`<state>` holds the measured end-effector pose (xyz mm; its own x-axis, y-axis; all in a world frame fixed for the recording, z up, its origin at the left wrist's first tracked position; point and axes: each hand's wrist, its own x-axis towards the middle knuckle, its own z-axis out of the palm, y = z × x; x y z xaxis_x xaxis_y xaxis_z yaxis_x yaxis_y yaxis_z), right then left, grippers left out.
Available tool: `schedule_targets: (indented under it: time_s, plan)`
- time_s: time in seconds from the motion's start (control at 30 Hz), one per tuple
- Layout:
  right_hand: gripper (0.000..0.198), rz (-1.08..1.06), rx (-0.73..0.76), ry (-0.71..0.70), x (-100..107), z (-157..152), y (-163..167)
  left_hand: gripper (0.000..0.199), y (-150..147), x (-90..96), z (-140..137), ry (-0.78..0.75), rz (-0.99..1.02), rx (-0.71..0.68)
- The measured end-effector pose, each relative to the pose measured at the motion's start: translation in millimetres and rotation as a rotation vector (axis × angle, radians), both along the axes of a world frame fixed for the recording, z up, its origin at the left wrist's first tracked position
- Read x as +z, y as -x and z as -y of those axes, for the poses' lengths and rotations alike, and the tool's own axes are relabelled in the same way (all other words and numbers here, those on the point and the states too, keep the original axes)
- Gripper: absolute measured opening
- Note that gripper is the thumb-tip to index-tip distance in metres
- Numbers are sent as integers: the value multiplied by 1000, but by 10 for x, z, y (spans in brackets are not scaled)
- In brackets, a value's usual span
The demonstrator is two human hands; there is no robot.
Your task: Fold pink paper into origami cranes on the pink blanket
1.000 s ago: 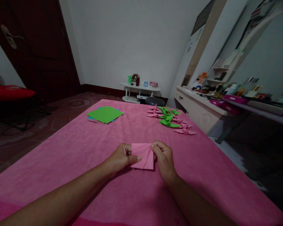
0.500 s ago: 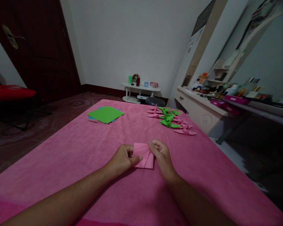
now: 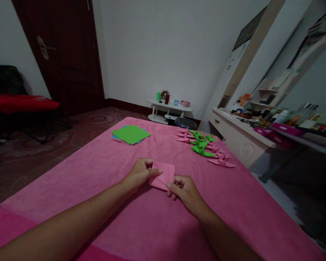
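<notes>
A small folded square of pink origami paper [image 3: 167,171] is held between my hands, low over the pink cloth. My left hand [image 3: 142,172] pinches its left side, thumb on top and fingers behind. At the lower right corner, my right hand [image 3: 183,188] grips the paper between thumb and fingers. A crease runs across its face. Farther off on the left lies a stack of paper sheets [image 3: 132,134], green on top with blue beneath. Several folded paper cranes, green [image 3: 201,148] and pink [image 3: 221,161], sit together at the right.
The pink cloth [image 3: 119,224] covers the broad surface under my hands. Beyond its far edge stand a white side table [image 3: 170,105] and a dark round stool [image 3: 186,122]. A cluttered dressing table [image 3: 241,134] runs along the right, and a red chair [image 3: 24,102] is at left.
My right hand has moved from the paper's upper right corner down to its lower right corner. The paper is now slightly turned. The view has shifted to the left.
</notes>
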<state>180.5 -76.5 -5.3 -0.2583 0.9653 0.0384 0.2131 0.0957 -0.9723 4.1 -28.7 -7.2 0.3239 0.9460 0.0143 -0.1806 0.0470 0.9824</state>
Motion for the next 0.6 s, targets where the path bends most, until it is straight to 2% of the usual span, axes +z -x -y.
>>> schedule_targets:
  time_s: [0.13, 0.23, 0.3, 0.43, 0.6]
  plan:
    - [27, -15, -78, -52, 17, -234, 115, 20, 19, 90, -358, -62, -11, 33]
    - [27, -20, -166, -101, -15, -477, 228, 24, 14, 192, -640, -133, -58, 106]
    - [27, -9, -228, -119, -67, -607, 292, 25, 4, 219, -766, -128, -24, 159]
    - [26, -52, -288, -152, -199, -702, 348, 28, -23, 129, -829, -107, 62, 193]
    - [26, -83, -265, -143, -236, -613, 316, 28, -62, 10, -701, -77, 139, 225]
